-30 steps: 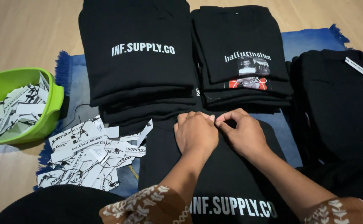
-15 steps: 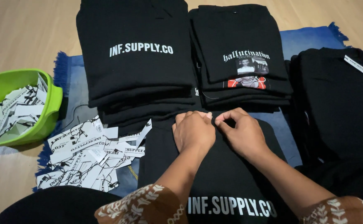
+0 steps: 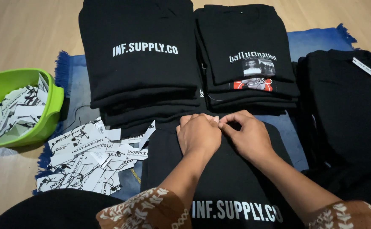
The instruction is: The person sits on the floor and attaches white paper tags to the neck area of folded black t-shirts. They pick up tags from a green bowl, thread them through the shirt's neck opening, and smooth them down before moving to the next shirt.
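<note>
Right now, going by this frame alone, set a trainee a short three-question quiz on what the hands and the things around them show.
1. True or false: the left hand and right hand meet at the top edge of the black shirt lying nearest the person.
2. What holds paper tags besides the loose pile of tags?
A. a green tub
B. a cardboard box
C. a glass jar
3. Fill in: the shirts lie on a ____ mat with a fringe.

Key: 1 true; 2 A; 3 blue.
</note>
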